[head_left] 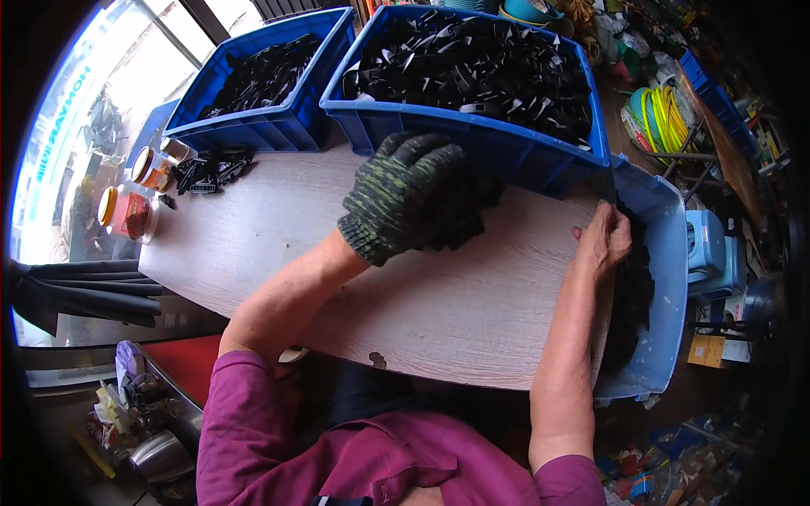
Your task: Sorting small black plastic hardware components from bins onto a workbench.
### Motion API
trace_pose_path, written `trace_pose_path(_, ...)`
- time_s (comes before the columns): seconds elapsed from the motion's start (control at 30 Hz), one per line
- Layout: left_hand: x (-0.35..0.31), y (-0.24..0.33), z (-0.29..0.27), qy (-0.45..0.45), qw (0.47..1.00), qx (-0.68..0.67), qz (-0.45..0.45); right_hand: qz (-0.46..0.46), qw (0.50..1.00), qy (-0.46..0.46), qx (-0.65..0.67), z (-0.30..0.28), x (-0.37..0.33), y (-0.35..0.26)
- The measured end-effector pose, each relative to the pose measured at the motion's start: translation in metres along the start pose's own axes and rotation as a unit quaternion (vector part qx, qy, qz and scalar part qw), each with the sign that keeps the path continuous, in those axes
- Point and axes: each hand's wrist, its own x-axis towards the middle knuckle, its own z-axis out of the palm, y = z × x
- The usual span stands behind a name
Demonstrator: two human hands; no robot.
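My left hand (401,198), in a dark green and black knit glove, bends over a heap of small black plastic parts (462,221) on the pale wooden table (439,312). Its fingers curl down against the parts, and the fingertips are hidden. My right hand (606,236) is bare and closed at the table's right edge, its thumb over the tabletop. Most of its fingers are out of sight on the far side. Just right of it, a light blue tub (666,312) holds more dark parts.
Two blue crates, one large (472,126) and one smaller (245,126), stand along the far side, full of black parts. Two lidded jars (126,212) and a small pile of black parts (213,171) are at the left. Yellow hose (662,118) lies coiled beyond the right side.
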Motion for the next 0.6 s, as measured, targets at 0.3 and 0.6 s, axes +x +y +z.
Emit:
trace_pose_path(0.3, -0.033, -0.009, -0.032, 0.104, 0.979, -0.094, -0.151, 0.001, 1.0, -0.006, -0.015, -0.001, -0.002, -0.005)
trace_pose_path(0.6, -0.043, 0.001, -0.003, -0.145, 0.983, 0.026, -0.105, -0.003, 1.0, -0.012, -0.003, -0.001, 0.001, 0.002)
